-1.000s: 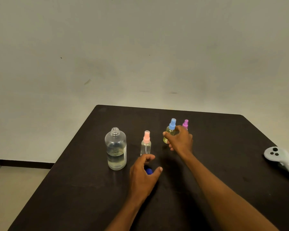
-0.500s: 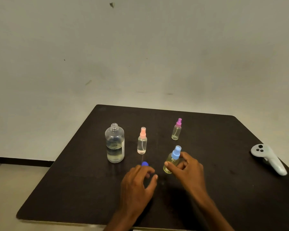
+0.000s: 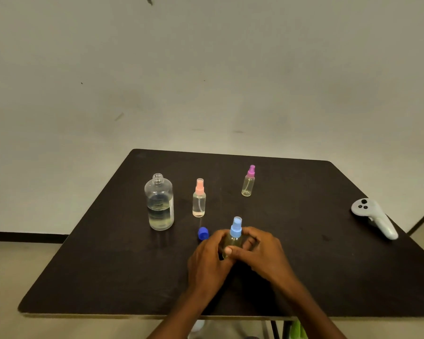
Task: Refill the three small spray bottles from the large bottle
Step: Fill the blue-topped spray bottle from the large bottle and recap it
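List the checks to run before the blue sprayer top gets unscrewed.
1. Blue-top bottle gripped by left hand and right hand: ok.
2. Its base on the table: cannot tell, fingers hide it.
3. Its sprayer off for filling: not ok, still on.
4. Large bottle uncapped: ok, neck bare, blue cap on the table.
5. Large bottle holds liquid: ok.
6. Pink-top bottle and purple-top bottle upright, apart from the hands: ok.
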